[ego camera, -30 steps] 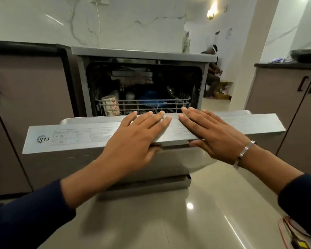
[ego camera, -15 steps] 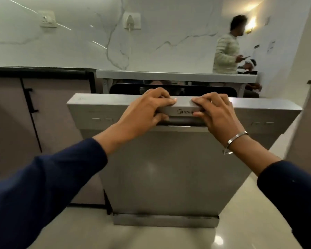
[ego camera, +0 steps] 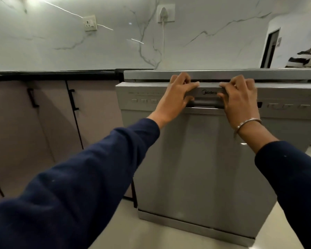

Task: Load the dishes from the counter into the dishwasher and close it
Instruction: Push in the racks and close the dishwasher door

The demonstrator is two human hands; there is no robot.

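The dark countertop edge [ego camera: 52,74] above the mauve cabinet doors [ego camera: 48,119] at the left shows no dishes in this view, and the silver stainless-steel dishwasher [ego camera: 201,159] stands at the counter's right end with its door almost upright; only a thin dark gap is seen under the top panel. From this the closing step is judged to be nearly finished, with a last push needed for the latch.

The door is held at its top edge, near the centre, probably so that force is applied evenly on both sides of the dark recessed handle [ego camera: 206,103]. The left hand [ego camera: 178,95] is hooked over the top edge, fingers curled onto it and the thumb tucked into the handle's left end. The right hand [ego camera: 239,99], with a silver bangle [ego camera: 248,124] on its wrist, is set the same way at the handle's right end, fingers curled over the edge. The 2 arms, in dark blue sleeves, are stretched forward almost straight, wrists bent back.
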